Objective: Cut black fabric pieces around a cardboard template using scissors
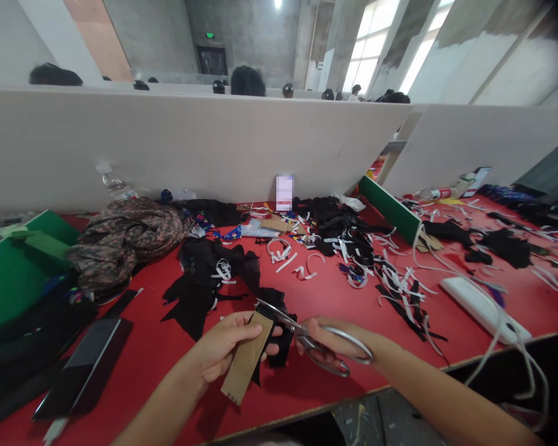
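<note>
In my left hand point(227, 344) is a tan cardboard strip point(247, 359), pinched under the thumb together with black fabric point(279, 356) that hangs behind it. My right hand point(323, 344) grips silver scissors point(353, 342) by the handle loops. Their blades point left and lie at the top end of the cardboard, by the black fabric there; whether they touch it I cannot tell. Just beyond my hands, black fabric scraps point(190, 291) and white strips point(224, 270) lie on the red table point(335, 297).
A phone point(81, 365) lies at the left, near a bundled patterned cloth point(132, 238). Green dividers point(390, 207) stand on both sides. A white power strip point(483, 310) with cables lies at the right. A lit phone point(285, 192) leans on the pale partition point(190, 145); people's heads show beyond.
</note>
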Tool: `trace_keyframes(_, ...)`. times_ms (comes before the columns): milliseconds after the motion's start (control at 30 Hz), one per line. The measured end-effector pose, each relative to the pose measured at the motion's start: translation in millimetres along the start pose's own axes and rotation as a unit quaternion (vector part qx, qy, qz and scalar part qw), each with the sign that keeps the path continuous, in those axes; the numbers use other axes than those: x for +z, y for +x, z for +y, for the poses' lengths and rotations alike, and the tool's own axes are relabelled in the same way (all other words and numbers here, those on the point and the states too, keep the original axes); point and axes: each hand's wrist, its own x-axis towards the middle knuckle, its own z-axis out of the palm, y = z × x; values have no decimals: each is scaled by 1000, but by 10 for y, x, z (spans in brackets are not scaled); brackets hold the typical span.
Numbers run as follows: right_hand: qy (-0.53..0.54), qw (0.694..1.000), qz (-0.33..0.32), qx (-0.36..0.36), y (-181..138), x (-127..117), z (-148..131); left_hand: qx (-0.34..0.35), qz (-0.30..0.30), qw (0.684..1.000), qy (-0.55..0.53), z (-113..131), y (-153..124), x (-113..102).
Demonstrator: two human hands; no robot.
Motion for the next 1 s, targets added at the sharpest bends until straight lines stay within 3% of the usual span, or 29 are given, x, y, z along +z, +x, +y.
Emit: trace_keyframes(1000,6,1000,-14,2,73,-39,85,-4,-37,999,15,-1,-16,12)
